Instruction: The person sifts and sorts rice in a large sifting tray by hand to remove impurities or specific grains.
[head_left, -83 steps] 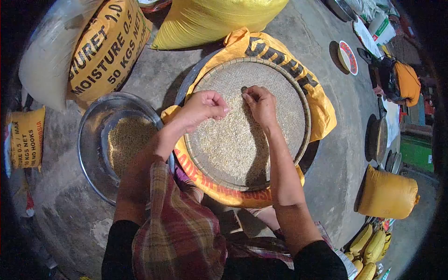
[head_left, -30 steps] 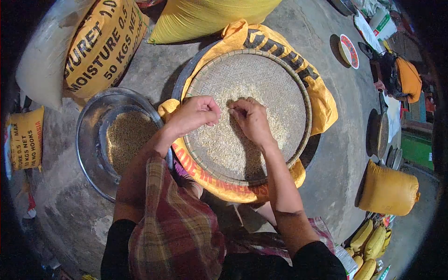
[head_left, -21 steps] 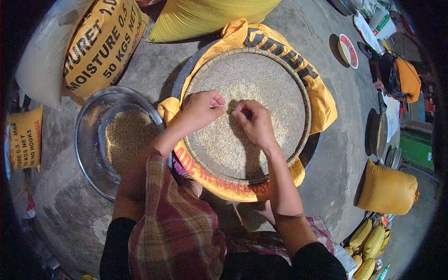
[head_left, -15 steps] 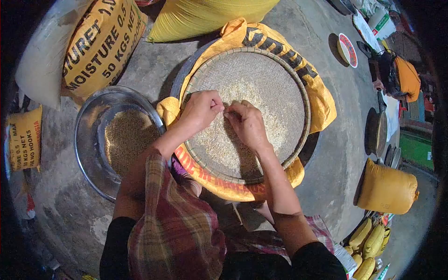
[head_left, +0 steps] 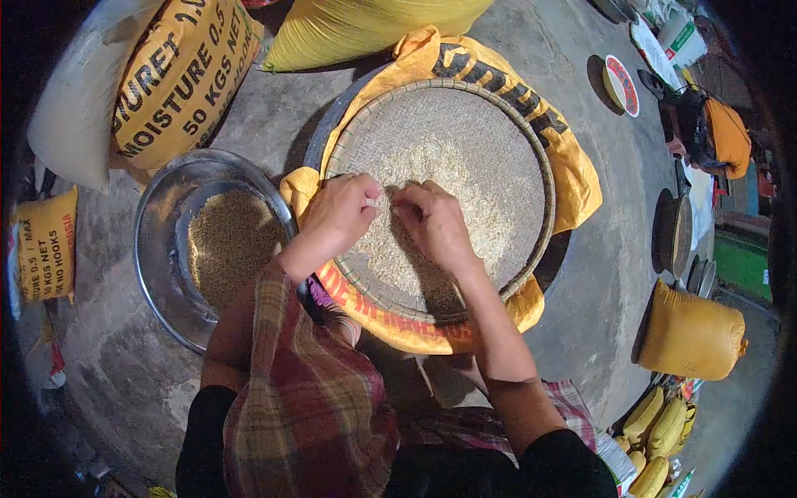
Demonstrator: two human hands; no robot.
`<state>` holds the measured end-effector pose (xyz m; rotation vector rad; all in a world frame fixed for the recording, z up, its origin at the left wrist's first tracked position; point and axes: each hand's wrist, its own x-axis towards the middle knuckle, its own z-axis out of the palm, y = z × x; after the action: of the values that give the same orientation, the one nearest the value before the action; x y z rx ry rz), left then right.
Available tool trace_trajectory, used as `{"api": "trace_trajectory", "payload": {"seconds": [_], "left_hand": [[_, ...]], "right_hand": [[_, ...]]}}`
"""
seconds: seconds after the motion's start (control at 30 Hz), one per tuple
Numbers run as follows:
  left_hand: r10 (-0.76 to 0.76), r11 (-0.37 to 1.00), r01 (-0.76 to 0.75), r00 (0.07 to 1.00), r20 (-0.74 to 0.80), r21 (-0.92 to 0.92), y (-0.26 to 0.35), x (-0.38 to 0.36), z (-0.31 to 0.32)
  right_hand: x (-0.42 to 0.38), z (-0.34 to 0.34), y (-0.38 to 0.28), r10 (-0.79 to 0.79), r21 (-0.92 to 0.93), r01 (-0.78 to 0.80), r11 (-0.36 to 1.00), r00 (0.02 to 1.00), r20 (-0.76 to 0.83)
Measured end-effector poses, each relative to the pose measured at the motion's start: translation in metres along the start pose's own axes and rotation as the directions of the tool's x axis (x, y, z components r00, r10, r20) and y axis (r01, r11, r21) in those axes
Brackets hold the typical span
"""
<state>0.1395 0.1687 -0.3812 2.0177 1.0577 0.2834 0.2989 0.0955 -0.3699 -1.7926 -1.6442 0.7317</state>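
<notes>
A round woven winnowing tray (head_left: 398,120) lies in front of me, with pale grain (head_left: 490,212) spread over its middle and near side. My left hand (head_left: 339,214) is over the tray's left part, fingers curled in and thumb pressed to them. Slightly to the right, my right hand (head_left: 434,226) hangs over the grain in a pinch, its fingertips pointing left. A gap separates the two hands. Whatever the fingers hold, if anything, is too small or hidden to make out. Beneath the tray is an orange printed sack (head_left: 577,187).
At the left a metal basin (head_left: 154,266) holds brown grain (head_left: 232,241). Full sacks stand behind, one printed orange (head_left: 187,83), one yellow (head_left: 365,29). On the right are a bowl (head_left: 621,85), a tied orange sack (head_left: 693,332) and bananas (head_left: 664,427).
My hands were close together at the fingertips and have moved apart. The left hand has shifted left and slightly down; the right has stayed near its place. The view has moved a little.
</notes>
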Motion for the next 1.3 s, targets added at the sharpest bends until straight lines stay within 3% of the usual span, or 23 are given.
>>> {"api": "trace_trajectory", "payload": {"seconds": [0.17, 0.23, 0.27, 0.3, 0.33, 0.37, 0.4, 0.47, 0.5, 0.53, 0.57, 0.6, 0.63, 0.67, 0.73, 0.83, 1.0, 1.03, 1.07, 1.2, 1.27, 1.3], "left_hand": [[0.048, 0.996, -0.049, 0.999, 0.005, 0.075, -0.010, -0.001, 0.007], [0.045, 0.996, -0.046, 0.999, 0.018, 0.080, -0.009, 0.000, 0.005], [0.014, 0.999, -0.015, 0.999, 0.042, 0.031, -0.008, 0.000, 0.002], [-0.015, 1.000, 0.016, 0.998, 0.067, -0.017, -0.007, 0.001, 0.000], [-0.015, 1.000, 0.016, 0.998, 0.067, -0.018, -0.013, 0.002, 0.002], [-0.046, 0.969, 0.074, 0.991, 0.122, -0.238, -0.024, 0.004, 0.006], [-0.064, 0.887, 0.139, 0.981, 0.182, -0.441, -0.028, 0.006, 0.005], [-0.048, 0.899, 0.106, 0.988, 0.145, -0.425, -0.028, 0.008, 0.005], [-0.030, 0.910, 0.072, 0.994, 0.110, -0.408, -0.025, 0.009, 0.004], [-0.033, 0.910, 0.075, 0.993, 0.109, -0.407, -0.016, 0.008, -0.001], [-0.029, 0.969, 0.057, 0.992, 0.120, -0.241, -0.005, 0.009, -0.008], [-0.028, 0.997, 0.037, 0.991, 0.131, -0.067, 0.002, 0.008, -0.011], [0.006, 1.000, -0.004, 0.994, 0.113, -0.014, -0.001, 0.010, -0.008], [-0.001, 1.000, 0.003, 0.994, 0.108, -0.010, -0.004, 0.012, -0.004], [0.056, 0.998, -0.060, 0.992, 0.110, 0.036, -0.010, 0.014, 0.000], [0.049, 0.999, -0.047, 0.996, 0.080, -0.026, -0.011, 0.010, -0.007], [-0.014, 0.983, 0.035, 0.993, 0.117, -0.182, -0.018, -0.001, -0.019], [-0.101, 0.945, 0.160, 0.972, 0.212, -0.285, -0.014, -0.002, -0.024], [-0.103, 0.946, 0.159, 0.974, 0.203, -0.281, -0.014, -0.003, -0.025], [-0.019, 0.992, 0.032, 0.994, 0.109, -0.121, -0.019, -0.014, -0.017], [0.023, 0.978, -0.069, 0.974, 0.227, 0.195, -0.015, -0.016, -0.012], [-0.011, 0.962, -0.043, 0.981, 0.196, 0.270, -0.005, -0.021, -0.010]], "right_hand": [[0.001, 0.005, 0.008, -0.033, -0.030, 0.033, 0.999, 0.999, -0.011], [-0.004, 0.001, 0.016, 0.023, 0.159, -0.008, 0.987, 0.996, -0.090], [-0.007, -0.003, 0.020, 0.024, 0.159, -0.010, 0.987, 0.996, -0.088], [-0.009, -0.010, 0.021, 0.201, 0.406, -0.188, 0.894, 0.980, 0.013], [-0.010, -0.015, 0.020, 0.339, 0.604, -0.359, 0.711, 0.928, 0.153], [-0.012, -0.022, 0.016, 0.386, 0.831, -0.421, 0.365, 0.880, 0.277], [-0.013, -0.022, 0.015, 0.384, 0.831, -0.421, 0.364, 0.881, 0.277], [-0.016, -0.020, 0.012, 0.381, 0.851, -0.390, 0.351, 0.890, 0.251], [-0.019, -0.018, 0.010, 0.361, 0.739, -0.419, 0.528, 0.898, 0.251], [-0.021, -0.013, 0.006, 0.360, 0.739, -0.420, 0.526, 0.898, 0.254], [-0.024, -0.006, 0.001, 0.258, 0.542, -0.292, 0.788, 0.956, 0.139], [-0.025, 0.001, -0.005, 0.117, 0.277, -0.129, 0.952, 0.991, 0.060], [-0.025, 0.006, -0.012, 0.116, 0.147, -0.123, 0.981, 0.992, 0.050], [-0.026, 0.012, -0.018, 0.064, 0.111, -0.062, 0.992, 0.998, -0.017], [-0.028, 0.020, -0.026, 0.147, -0.112, -0.146, 0.983, 0.989, 0.003], [-0.034, 0.027, -0.016, 0.070, -0.057, -0.075, 0.996, 0.994, -0.077], [-0.045, 0.030, -0.022, 0.077, -0.028, -0.077, 0.997, 0.997, 0.009], [-0.048, 0.036, -0.025, 0.036, -0.049, -0.034, 0.998, 0.999, 0.025], [-0.050, 0.040, -0.027, -0.005, -0.069, 0.008, 0.998, 0.999, 0.041], [-0.065, 0.041, -0.032, 0.053, -0.266, -0.017, 0.964, 0.990, 0.130], [-0.074, 0.042, -0.025, 0.025, -0.258, 0.000, 0.966, 0.995, 0.093], [-0.077, 0.040, -0.024, -0.006, -0.243, 0.019, 0.970, 0.998, 0.055]]}}
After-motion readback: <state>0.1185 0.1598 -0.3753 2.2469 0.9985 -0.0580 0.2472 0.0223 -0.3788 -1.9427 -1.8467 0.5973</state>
